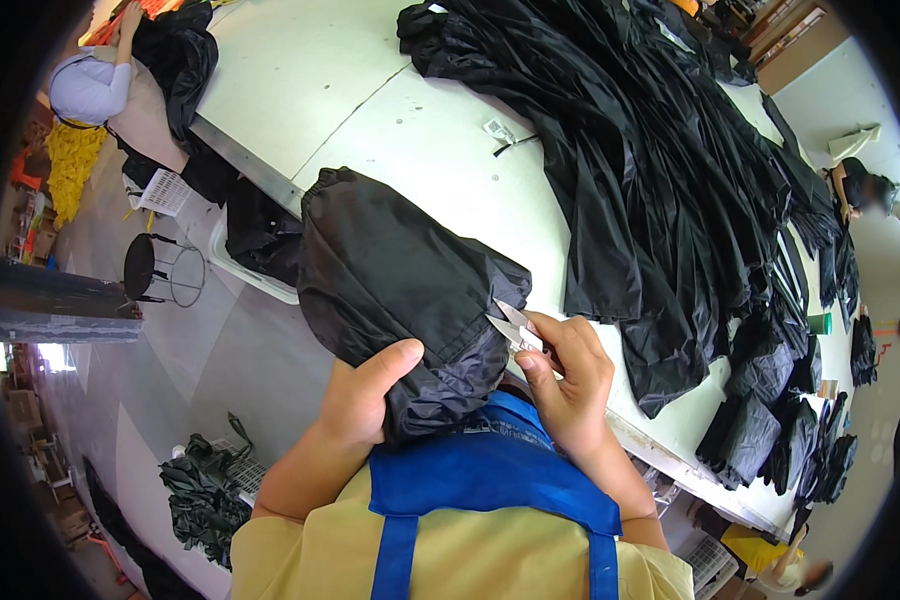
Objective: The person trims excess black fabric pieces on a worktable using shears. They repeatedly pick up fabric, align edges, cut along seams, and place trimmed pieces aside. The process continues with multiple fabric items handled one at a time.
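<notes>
1. Up close, the left hand [362, 398] grips a bunched black garment [395, 285], thumb pressed over its folds, holding it against the blue apron [490, 475].
2. Beside it, the right hand [570, 385] pinches small metal snips [510, 327], whose tips touch the garment's edge.
3. Beyond lies a white table [410, 140], the garment over its near edge.
4. Farther right, a heap of black fabric [660, 170] covers the table.

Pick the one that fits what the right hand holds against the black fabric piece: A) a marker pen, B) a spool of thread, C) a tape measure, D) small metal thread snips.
D: the right hand pinches small metal thread snips, blades touching the edge of the black fabric piece, which the left hand grips.
</notes>
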The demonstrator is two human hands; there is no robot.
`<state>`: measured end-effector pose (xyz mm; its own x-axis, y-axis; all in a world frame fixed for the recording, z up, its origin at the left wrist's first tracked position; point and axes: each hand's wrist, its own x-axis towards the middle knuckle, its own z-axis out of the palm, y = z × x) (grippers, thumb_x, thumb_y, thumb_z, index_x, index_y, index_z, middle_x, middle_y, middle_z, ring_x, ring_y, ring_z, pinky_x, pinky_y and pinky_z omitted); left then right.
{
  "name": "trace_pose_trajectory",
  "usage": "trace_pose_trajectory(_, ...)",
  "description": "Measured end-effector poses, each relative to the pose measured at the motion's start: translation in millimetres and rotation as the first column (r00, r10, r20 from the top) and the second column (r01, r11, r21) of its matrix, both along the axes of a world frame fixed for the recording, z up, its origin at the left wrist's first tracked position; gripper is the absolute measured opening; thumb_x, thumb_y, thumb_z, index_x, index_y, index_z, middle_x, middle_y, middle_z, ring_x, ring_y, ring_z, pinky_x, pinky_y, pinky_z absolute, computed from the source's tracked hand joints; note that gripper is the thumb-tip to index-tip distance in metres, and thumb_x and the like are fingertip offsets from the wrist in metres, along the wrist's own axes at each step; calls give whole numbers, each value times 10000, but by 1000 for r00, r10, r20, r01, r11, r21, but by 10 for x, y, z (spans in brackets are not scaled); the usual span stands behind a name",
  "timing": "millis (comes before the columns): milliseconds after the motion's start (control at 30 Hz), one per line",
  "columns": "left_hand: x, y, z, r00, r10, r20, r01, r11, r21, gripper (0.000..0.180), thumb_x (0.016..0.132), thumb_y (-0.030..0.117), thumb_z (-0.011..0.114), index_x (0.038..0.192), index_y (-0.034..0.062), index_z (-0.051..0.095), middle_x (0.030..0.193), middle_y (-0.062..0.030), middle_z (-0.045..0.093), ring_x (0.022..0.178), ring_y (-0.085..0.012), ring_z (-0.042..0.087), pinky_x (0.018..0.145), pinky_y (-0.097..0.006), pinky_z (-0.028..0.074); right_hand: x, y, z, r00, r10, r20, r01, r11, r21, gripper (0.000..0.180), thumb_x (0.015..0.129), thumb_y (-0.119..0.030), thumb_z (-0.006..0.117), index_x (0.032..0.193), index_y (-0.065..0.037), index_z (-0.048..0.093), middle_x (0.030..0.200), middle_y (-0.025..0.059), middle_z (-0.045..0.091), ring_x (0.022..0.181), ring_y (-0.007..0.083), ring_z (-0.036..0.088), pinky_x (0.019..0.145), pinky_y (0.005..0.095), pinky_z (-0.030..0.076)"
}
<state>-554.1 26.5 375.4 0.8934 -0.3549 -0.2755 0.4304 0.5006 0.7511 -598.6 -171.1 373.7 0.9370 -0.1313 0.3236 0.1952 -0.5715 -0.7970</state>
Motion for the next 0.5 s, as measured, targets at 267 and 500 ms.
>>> trace_pose_trajectory(267, 5, 3, 13, 999, -31, 7, 31, 1000, 1, 572, 868, 120, 515, 1384, -69, 358, 1316, -219, 525, 1167, -317, 565, 1011, -429, 455, 11, 16, -15, 998, -8, 64, 10, 999, -31, 334, 786, -88, 773, 1090, -1, 664, 794, 76, 580, 601, 150, 530, 555, 270, 455)
trace_pose_trajectory(500, 0, 9, 78, 997, -60, -49, 56, 996, -66, 566, 866, 110, 499, 1383, -73, 357, 1311, -229, 528, 1160, -324, 572, 1006, -436, 462, 52, -57, -65, 985, -5, 175, 4, 1000, 4, 352, 754, -78, 787, 1080, -3, 678, 774, 72, 588, 624, 163, 533, 560, 273, 446)
